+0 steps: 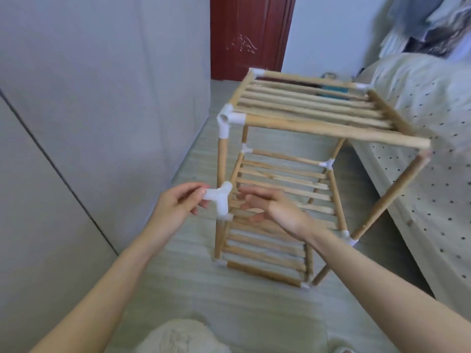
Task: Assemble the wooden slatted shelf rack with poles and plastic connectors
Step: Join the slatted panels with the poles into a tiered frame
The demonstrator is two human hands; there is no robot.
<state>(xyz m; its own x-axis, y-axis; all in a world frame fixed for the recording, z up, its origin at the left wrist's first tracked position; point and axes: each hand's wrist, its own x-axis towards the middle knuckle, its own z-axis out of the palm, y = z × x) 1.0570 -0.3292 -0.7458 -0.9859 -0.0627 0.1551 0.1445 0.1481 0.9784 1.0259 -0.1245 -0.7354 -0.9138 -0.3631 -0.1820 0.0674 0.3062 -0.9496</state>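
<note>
A wooden slatted rack (305, 115) stands on the floor, with three slatted tiers joined by poles and white plastic connectors. My left hand (175, 207) pinches the open side arm of a white connector (220, 200) at the near left post, middle tier. My right hand (270, 210) hovers just right of that connector, fingers loosely spread, over the middle shelf slats (285, 184), holding nothing. The top shelf's front rail (339, 131) ends bare at the right, with no connector visible. A white corner connector (228, 118) caps the near left post.
A grey cabinet or wall (89, 98) runs along the left. A bed with dotted bedding (430, 149) stands close on the right of the rack. A dark red door (249, 34) is behind. A fuzzy white item (178, 337) lies at the bottom edge.
</note>
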